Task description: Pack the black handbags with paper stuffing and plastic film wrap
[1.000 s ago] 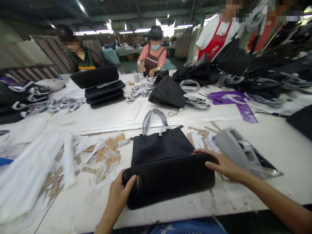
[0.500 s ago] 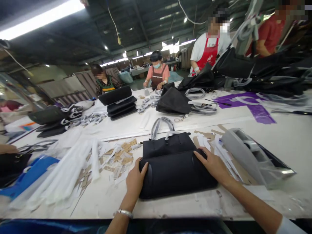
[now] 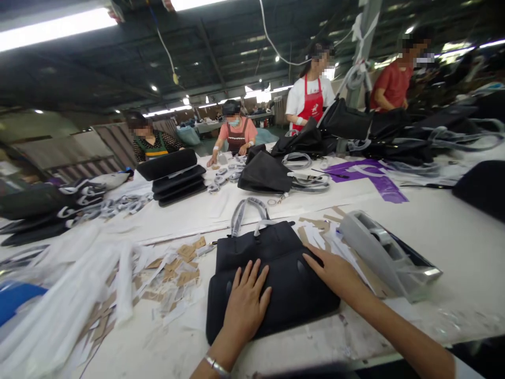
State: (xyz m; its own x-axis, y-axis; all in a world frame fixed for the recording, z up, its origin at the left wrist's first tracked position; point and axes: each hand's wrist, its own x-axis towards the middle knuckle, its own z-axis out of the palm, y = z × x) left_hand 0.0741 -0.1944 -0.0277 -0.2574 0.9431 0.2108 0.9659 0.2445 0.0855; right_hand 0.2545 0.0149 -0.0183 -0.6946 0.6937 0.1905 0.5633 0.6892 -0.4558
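Observation:
A black handbag (image 3: 292, 295) lies on the white table in front of me, its handles (image 3: 248, 209) wrapped in clear plastic and pointing away from me. My left hand (image 3: 248, 300) rests flat on the bag's left part with the fingers spread. At the bag's right edge lies my right hand (image 3: 331, 273), fingers stretched out over the black surface and thumb apart; part of it is seen only from the back. Neither hand grips anything.
Brown and white paper tags (image 3: 185, 268) and white plastic sleeves (image 3: 59, 310) lie to the left. A tape dispenser (image 3: 382, 252) stands on the right. Further back are stacked black bags (image 3: 179, 179), another black bag (image 3: 264, 172), purple sheeting (image 3: 371, 176) and several co-workers.
My left hand has let go of the bag's left edge and now lies flat on top. My right hand has slid slightly and opened out. The view has turned a little to the right.

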